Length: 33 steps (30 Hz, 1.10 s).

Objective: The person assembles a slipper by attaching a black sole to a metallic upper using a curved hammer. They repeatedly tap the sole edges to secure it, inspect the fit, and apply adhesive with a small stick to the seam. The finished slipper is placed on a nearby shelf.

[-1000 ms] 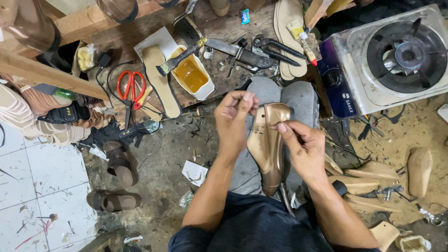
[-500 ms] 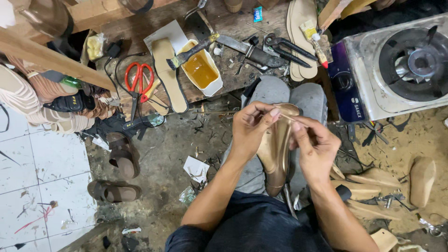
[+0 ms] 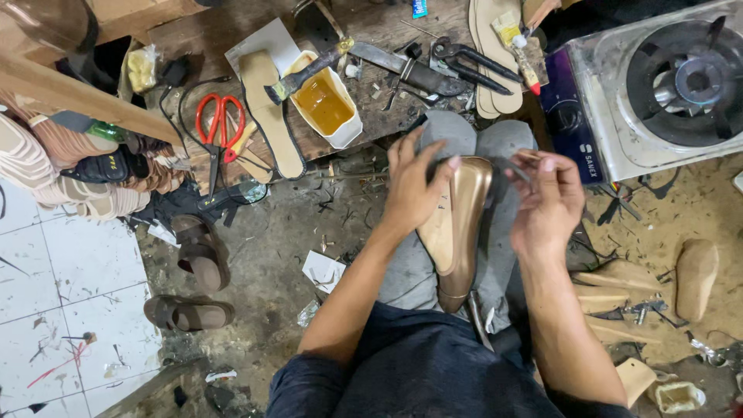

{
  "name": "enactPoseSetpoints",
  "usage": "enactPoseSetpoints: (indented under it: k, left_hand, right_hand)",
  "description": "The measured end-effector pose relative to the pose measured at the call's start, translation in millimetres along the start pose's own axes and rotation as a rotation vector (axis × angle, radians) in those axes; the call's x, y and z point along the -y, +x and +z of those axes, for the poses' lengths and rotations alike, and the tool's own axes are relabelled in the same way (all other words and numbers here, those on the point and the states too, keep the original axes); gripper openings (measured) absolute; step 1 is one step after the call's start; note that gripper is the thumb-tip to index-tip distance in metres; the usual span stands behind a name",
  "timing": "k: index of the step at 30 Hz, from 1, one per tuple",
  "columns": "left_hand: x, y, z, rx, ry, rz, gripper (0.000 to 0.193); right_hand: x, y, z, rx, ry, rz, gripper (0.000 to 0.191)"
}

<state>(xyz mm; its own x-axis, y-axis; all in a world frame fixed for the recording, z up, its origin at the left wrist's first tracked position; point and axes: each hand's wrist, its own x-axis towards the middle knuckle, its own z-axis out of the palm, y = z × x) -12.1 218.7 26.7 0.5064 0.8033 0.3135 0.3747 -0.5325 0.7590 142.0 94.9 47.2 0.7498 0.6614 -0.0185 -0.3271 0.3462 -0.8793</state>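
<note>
A bronze-gold shoe (image 3: 458, 224) lies sole-up on my lap, toe pointing away from me. My left hand (image 3: 412, 186) grips the shoe's left side near the toe, fingers spread over its edge. My right hand (image 3: 544, 197) is beside the toe on the right, thumb and fingers pinched on a small dark tool (image 3: 517, 169) that is too small to make out.
On the work board ahead lie red scissors (image 3: 219, 124), a tan insole (image 3: 269, 108), a white tub of amber glue (image 3: 325, 102) with a brush, pliers (image 3: 472, 62) and a knife. A gas stove (image 3: 665, 85) stands at right. Wooden lasts (image 3: 695, 275) and sandals (image 3: 200, 251) litter the floor.
My hands have come apart from working close together at the shoe's toe; the right one has drawn off to the right with the small tool. The view has shifted a little.
</note>
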Motion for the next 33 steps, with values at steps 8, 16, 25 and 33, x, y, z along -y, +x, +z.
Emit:
enactPoseSetpoints:
  k: [8, 16, 25, 33]
  left_hand:
    - [-26, -45, -25, 0.232, -0.829, -0.340, 0.066]
    - [-85, -63, -99, 0.122, -0.811, -0.156, 0.084]
    - [-90, -50, -104, -0.099, -0.583, 0.224, 0.083]
    - [-78, -55, -78, -0.176, -0.608, 0.098, 0.080]
  right_hand:
    - [15, -37, -3, 0.073, 0.108, 0.186, 0.012]
    - [62, -54, 33, 0.298, 0.190, 0.027, 0.017]
    - [79, -8, -17, 0.207, 0.091, -0.172, 0.006]
    - [60, 86, -113, -0.119, -0.259, -0.005, 0.016]
